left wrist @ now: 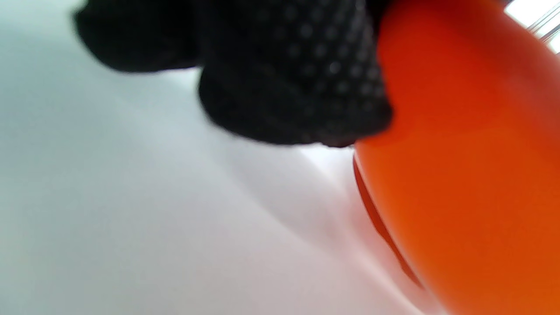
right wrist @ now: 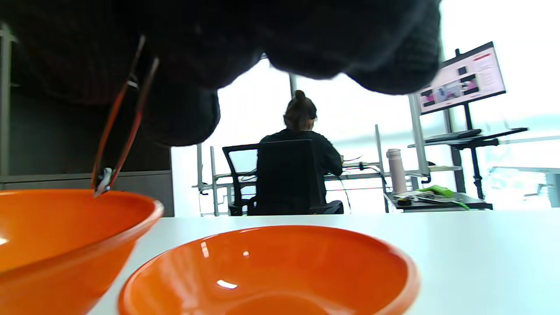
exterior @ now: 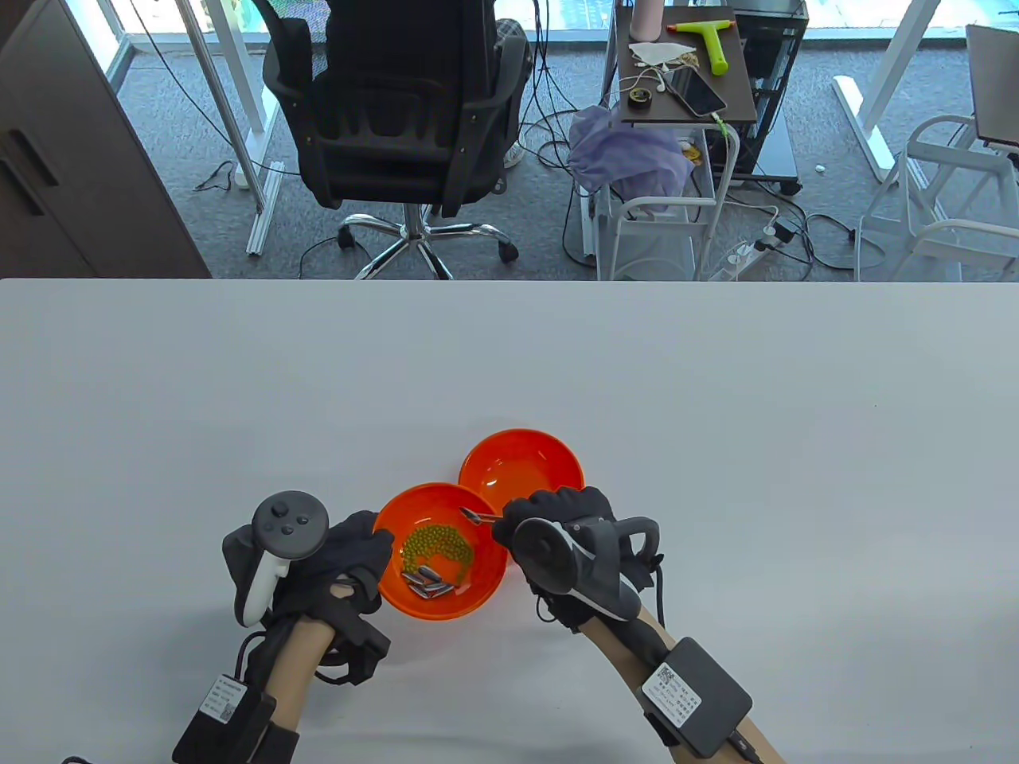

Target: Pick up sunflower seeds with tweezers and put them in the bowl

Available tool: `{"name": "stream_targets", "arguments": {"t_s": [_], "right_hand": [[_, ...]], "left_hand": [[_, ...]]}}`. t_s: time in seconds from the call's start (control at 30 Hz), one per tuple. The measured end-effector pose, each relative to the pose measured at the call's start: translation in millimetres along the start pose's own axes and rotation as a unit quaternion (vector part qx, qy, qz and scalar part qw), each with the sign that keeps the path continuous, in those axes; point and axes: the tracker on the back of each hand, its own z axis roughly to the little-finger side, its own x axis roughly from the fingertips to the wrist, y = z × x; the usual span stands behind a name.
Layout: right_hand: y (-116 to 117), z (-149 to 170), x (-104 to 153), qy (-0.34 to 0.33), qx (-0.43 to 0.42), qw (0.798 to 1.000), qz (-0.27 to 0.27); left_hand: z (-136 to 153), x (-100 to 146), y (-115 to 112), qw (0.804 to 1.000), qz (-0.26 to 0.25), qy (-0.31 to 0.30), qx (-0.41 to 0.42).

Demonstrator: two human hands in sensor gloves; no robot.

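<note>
Pinching tweezers (exterior: 476, 517), right hand (exterior: 557, 517) holds a sunflower seed (right wrist: 104, 177) over near bowl (exterior: 486, 577), lower centre; left hand (exterior: 350, 557) fingers grip its rim.

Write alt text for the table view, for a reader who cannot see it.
On a white table, the right hand holds tweezers over an orange bowl of green beans and sunflower seeds, which the left hand steadies. An empty orange bowl sits just behind.

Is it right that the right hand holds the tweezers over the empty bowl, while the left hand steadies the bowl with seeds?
Not quite. In the table view the tweezers, held by the right hand, are over the bowl with seeds, not the empty bowl. The left hand does steady it.
</note>
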Motion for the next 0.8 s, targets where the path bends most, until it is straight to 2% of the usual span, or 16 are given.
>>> {"name": "stream_targets", "arguments": {"t_s": [0.37,0.57,0.8], "right_hand": [[22,46,-9,0.076,0.033,0.996,-0.026],[37,56,-8,0.088,0.059,0.993,-0.049],[41,61,-8,0.093,0.073,0.991,-0.058]], "left_hand": [[0,0,0,1.0,0.0,0.002,-0.002],[1,0,0,1.0,-0.001,0.003,-0.002],[1,-1,1,1.0,-0.001,0.004,-0.004]]}}
